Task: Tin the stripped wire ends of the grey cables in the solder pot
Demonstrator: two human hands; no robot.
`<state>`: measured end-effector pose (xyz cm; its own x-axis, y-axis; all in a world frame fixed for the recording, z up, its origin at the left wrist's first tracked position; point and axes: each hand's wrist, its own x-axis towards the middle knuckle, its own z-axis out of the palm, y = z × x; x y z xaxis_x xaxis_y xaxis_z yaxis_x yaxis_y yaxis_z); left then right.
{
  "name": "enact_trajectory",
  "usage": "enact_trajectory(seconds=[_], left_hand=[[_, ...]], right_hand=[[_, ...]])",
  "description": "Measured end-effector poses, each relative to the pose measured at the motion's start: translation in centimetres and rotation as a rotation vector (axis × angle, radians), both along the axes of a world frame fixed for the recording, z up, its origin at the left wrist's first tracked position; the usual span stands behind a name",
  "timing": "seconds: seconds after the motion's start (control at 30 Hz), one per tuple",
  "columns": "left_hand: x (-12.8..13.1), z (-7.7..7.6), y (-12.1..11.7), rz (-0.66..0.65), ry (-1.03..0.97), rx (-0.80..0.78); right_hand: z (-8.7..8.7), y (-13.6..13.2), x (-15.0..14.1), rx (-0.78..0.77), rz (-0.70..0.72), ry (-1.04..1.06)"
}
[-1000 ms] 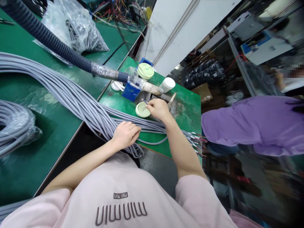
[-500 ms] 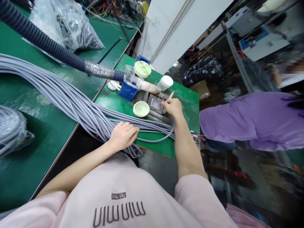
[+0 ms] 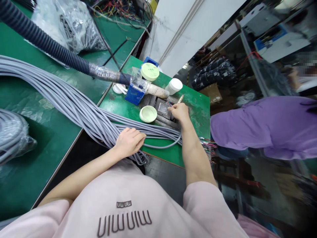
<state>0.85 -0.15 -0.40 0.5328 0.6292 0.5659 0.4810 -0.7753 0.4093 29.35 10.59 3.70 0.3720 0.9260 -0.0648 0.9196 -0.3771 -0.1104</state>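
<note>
My right hand is closed in a pinch on the end of a grey cable. Thin stripped wires stick out past its fingertips, over a small square metal pot with a shiny silver surface. The cable curves down from this hand to the bundle. My left hand lies curled over the thick bundle of grey cables, which runs in from the left across the bench; its fingertips are partly hidden. A shallow pale-green tub stands just left of the pot.
A ribbed hose ends in a pale nozzle beside the pot, near a blue box. Behind are a white jar and a pale-green lid. Bagged cables lie at the back left. A person in a purple top is at right.
The view has shifted slightly, moving the bench items a little to the right. Both hands keep their holds, and the wire tips stay over the metal pot.
</note>
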Motion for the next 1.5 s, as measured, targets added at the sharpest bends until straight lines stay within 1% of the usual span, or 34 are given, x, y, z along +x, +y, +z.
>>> enact_trajectory(seconds=[0.07,0.13,0.23,0.3,0.37,0.4,0.5,0.57,0.63,0.7,0.8,0.9,0.97,1.03,1.13,1.2,1.27,1.3,1.37,1.43,1.5], left_hand=[[0.0,0.0,0.0,0.005,0.001,0.010],[0.0,0.0,0.0,0.012,0.001,0.028],[0.0,0.0,0.0,0.016,-0.018,0.027],[-0.1,0.1,0.0,0.004,-0.055,-0.024],[-0.2,0.4,-0.1,-0.025,-0.157,-0.132],[-0.1,0.7,0.0,-0.042,-0.245,-0.211],[0.3,1.6,0.2,-0.101,-0.643,-0.541],[0.8,2.4,0.6,-0.146,-0.921,-0.776],[1.4,3.3,0.9,-0.175,-1.131,-0.951],[1.8,4.1,1.1,-0.171,-1.272,-1.055],[2.1,5.1,1.2,-0.182,-1.390,-1.165],[1.9,5.8,1.2,-0.231,-1.462,-1.213],[1.3,6.1,1.2,-0.269,-1.480,-1.222],[0.5,6.4,1.2,-0.278,-1.459,-1.232],[-0.6,6.5,1.2,-0.255,-1.408,-1.262],[-0.8,6.5,1.0,-0.289,-1.359,-1.336],[-0.4,6.3,0.8,-0.351,-1.308,-1.455],[-0.1,6.2,0.6,-0.369,-1.302,-1.510],[0.7,5.9,0.2,-0.378,-1.340,-1.576],[1.4,5.6,-0.2,-0.386,-1.387,-1.560],[1.9,5.3,-0.7,-0.398,-1.392,-1.490]], right_hand=[[0.8,-0.4,-0.2,0.055,0.014,0.064],[2.0,-1.3,-0.8,0.140,0.053,0.193],[4.4,-3.4,-2.6,0.252,0.158,0.449],[6.1,-5.1,-4.4,0.284,0.231,0.595],[7.5,-6.7,-6.4,0.307,0.298,0.691],[8.1,-7.4,-7.4,0.316,0.335,0.723],[9.1,-8.8,-10.1,0.303,0.430,0.801],[9.4,-9.3,-11.5,0.269,0.475,0.857],[9.4,-9.5,-12.7,0.238,0.523,0.906],[9.5,-9.6,-13.5,0.228,0.572,0.939],[9.5,-9.5,-14.5,0.250,0.628,0.968],[9.5,-9.5,-15.0,0.302,0.662,0.924],[9.4,-9.7,-15.0,0.326,0.695,0.838],[9.4,-10.2,-14.6,0.321,0.769,0.708],[9.1,-11.3,-13.9,0.300,0.912,0.527],[8.8,-12.1,-13.6,0.296,0.993,0.504],[8.2,-12.8,-13.6,0.307,1.031,0.531],[7.9,-13.0,-13.6,0.323,1.017,0.549],[7.4,-13.2,-13.6,0.371,0.920,0.581],[7.0,-13.3,-13.5,0.413,0.800,0.606],[6.8,-13.3,-13.2,0.424,0.730,0.603]])
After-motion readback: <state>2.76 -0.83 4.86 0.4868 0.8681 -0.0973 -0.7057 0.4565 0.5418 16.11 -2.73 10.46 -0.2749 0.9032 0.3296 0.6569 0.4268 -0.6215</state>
